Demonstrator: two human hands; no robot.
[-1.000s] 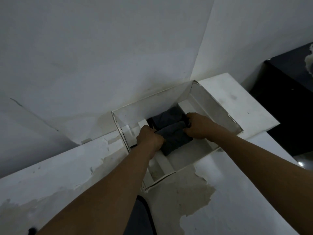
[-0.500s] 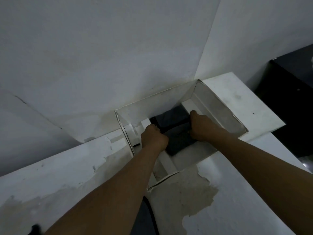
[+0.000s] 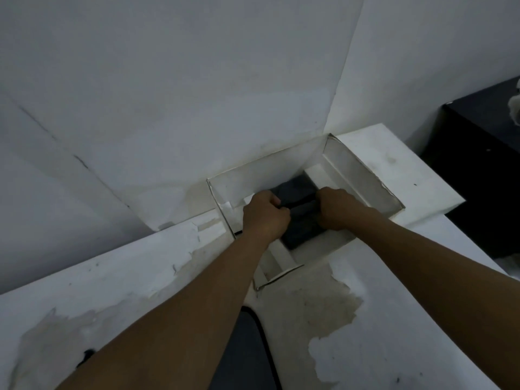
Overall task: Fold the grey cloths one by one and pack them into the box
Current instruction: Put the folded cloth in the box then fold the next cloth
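Both hands reach into the white cardboard box (image 3: 363,175), whose walls leave bare floor on either side. The left hand (image 3: 264,218) and right hand (image 3: 336,209), closer together than a second ago, seem clenched on the soft folded grey cloths (image 3: 302,220) inside.

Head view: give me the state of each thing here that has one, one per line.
box: open, flaps out, on the white surface.
grey cloth: folded, inside the box, gripped at both sides.
second grey cloth: lying in the box behind it.
left hand: grip closed on the cloth's left edge.
right hand: grip closed on the cloth's right edge.
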